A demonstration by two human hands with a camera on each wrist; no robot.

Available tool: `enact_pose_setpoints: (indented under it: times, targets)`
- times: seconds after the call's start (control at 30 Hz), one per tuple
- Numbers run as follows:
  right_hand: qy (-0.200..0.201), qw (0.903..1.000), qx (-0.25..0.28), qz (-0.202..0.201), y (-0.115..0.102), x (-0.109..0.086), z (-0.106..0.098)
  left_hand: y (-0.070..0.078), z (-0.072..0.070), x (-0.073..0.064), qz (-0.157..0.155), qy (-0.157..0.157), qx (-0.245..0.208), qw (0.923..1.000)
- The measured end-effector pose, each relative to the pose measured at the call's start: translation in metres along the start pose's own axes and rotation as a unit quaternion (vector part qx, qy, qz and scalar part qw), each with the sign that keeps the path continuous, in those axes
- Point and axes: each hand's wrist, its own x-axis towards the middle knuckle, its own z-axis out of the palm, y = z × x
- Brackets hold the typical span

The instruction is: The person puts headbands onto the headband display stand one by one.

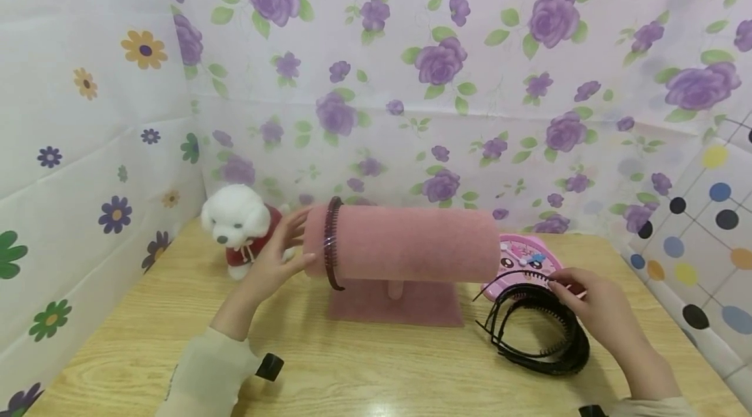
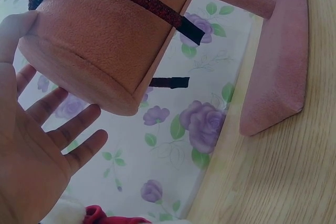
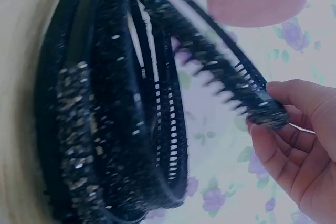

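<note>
A pink padded headband stand (image 1: 405, 244) has one dark red sparkly headband (image 1: 332, 244) around its left end. My left hand (image 1: 276, 260) is at that end, its fingers spread and fairly straight; in the left wrist view the thumb (image 2: 18, 27) touches the roll. On the right, my right hand (image 1: 596, 303) pinches a black toothed headband (image 3: 210, 61) between thumb and fingers, lifted at one side from a pile of black headbands (image 1: 564, 358). Some headbands in the pile carry glittering stones (image 3: 79, 140).
A white plush dog (image 1: 235, 221) in a red top stands behind my left hand. Behind the headband pile lies a pink toy clock (image 1: 537, 254) with a cartoon face. Everything is on a wooden table (image 1: 364, 365), with flowered cloth (image 1: 399, 77) behind.
</note>
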Motion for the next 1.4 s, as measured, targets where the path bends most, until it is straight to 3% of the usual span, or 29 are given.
enact_pose_setpoints:
  times: [0.37,0.5,0.8,1.07,1.4]
  targets:
    - [0.011,0.999,0.01,0.041,-0.013,0.002,-0.019,0.003,0.003,0.004,0.002,0.002,-0.003,1.0]
    - [0.007,0.9993,-0.004,0.035,-0.016,0.008,-0.026,0.004,0.003,0.005,0.001,0.0,-0.005,1.0]
    - [-0.049,0.9978,-0.039,0.022,-0.026,0.022,-0.045,0.004,0.002,0.005,-0.019,-0.002,-0.007,0.9998]
    - [-0.049,0.9973,-0.054,0.0,-0.031,0.031,-0.058,0.003,0.002,0.005,-0.021,0.003,0.001,0.9998]
    - [-0.139,0.9881,-0.065,0.015,-0.046,0.058,-0.073,0.006,0.002,0.0,-0.03,0.0,-0.003,0.9995]
